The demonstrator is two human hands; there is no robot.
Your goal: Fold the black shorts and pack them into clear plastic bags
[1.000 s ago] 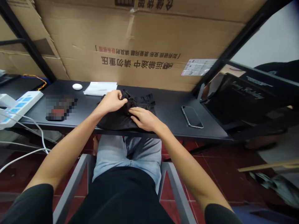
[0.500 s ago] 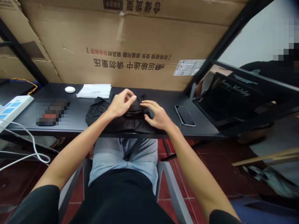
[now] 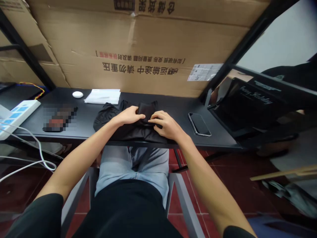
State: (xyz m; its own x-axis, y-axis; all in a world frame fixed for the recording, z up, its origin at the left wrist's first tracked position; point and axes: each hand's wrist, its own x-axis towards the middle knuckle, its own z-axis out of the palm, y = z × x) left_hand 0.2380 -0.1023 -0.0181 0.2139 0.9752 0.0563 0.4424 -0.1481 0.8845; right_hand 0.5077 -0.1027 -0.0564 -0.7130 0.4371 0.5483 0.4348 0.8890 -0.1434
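Observation:
A bundle of shiny black fabric (image 3: 133, 134) lies crumpled along the front edge of the black table; I cannot tell what kind of article it is. My left hand (image 3: 129, 115) is closed on its upper fold, thumb pointing right and the other fingertips hidden in the cloth. On the right side of the same fold, my right hand (image 3: 166, 125) has its fingers bent and pinched at the fabric. Between the two hands a smooth raised flap of the cloth shows.
To the right lies a phone (image 3: 199, 124); to the left, a partly blurred dark object (image 3: 60, 119) and a white power strip (image 3: 18, 115) with cables. White papers (image 3: 103, 96) and a white oval item (image 3: 77, 95) sit behind. Cardboard (image 3: 148, 39) walls the back. Another person (image 3: 284, 74) is at right.
Both hands have come down from just above the fabric and taken hold of it. A fold now stands up between them. The view has shifted slightly.

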